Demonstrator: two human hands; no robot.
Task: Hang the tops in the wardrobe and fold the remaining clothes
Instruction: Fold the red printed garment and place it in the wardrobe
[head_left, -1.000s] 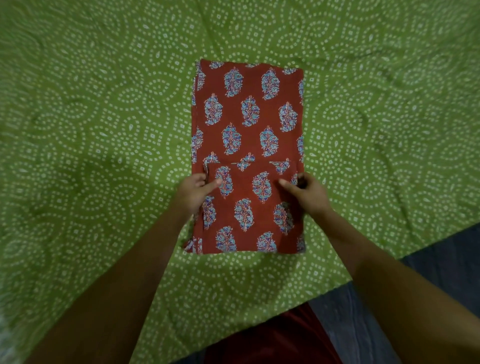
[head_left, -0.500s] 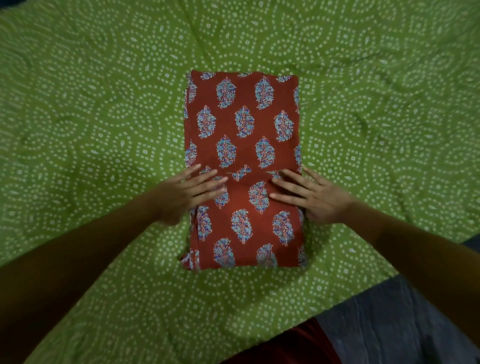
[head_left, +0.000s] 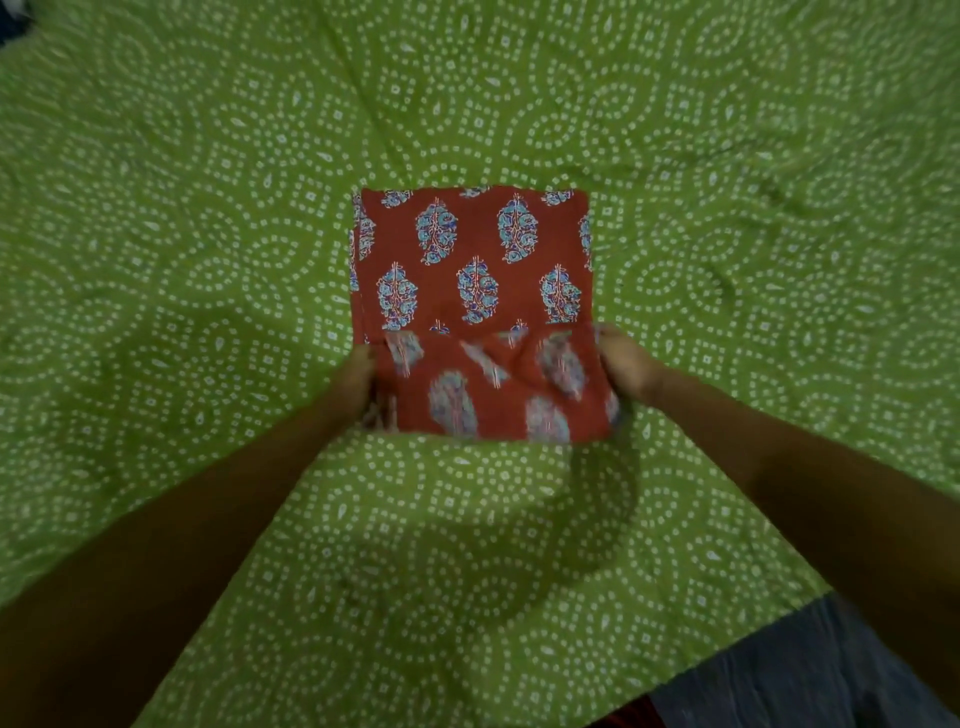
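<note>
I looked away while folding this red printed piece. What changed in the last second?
Both hands, left hand and right hand, went from lying flat on the red printed cloth to gripping its near sides and lifting that end toward the far end. The green bedsheet stayed spread underneath.

A bed sheet (head_left: 727, 156) of bright green with white dotted rings and small leaf shapes fills nearly all of my view, lightly creased, dimly lit and shadowed toward the lower middle. At lower right, past the sheet's slanted edge, I see a strip of grey floor (head_left: 810, 675).
</note>
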